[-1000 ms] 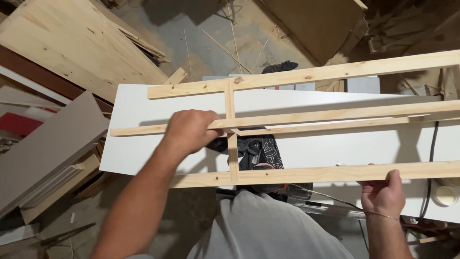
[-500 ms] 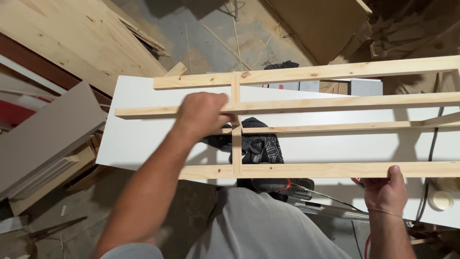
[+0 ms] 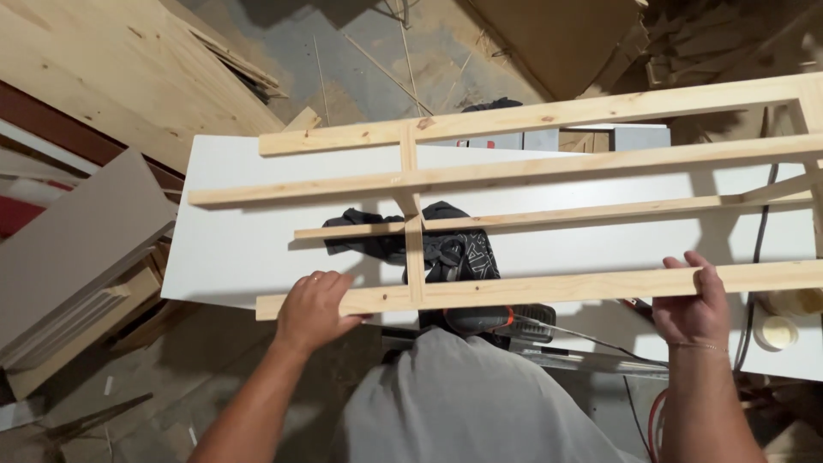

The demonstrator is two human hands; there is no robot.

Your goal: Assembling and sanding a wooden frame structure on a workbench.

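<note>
Shifted off the middle slat, the left hand (image 3: 313, 310) joins the right hand (image 3: 694, 304), both hands gripping the wooden frame's (image 3: 514, 176) nearest rail.

A crumpled black cloth (image 3: 429, 242) lies on a white rectangular panel (image 3: 240, 249) in a cluttered workshop. Pale pine boards (image 3: 111, 77) lean at upper left, a grey flat board (image 3: 77, 240) lies beside them, and a roll of tape (image 3: 776, 333) sits at right.

Pale pine wooden frame (image 3: 549, 171) over a plain white board (image 3: 240, 249), black cloth (image 3: 446, 249) with white print, grey shirt (image 3: 480, 403)
</note>
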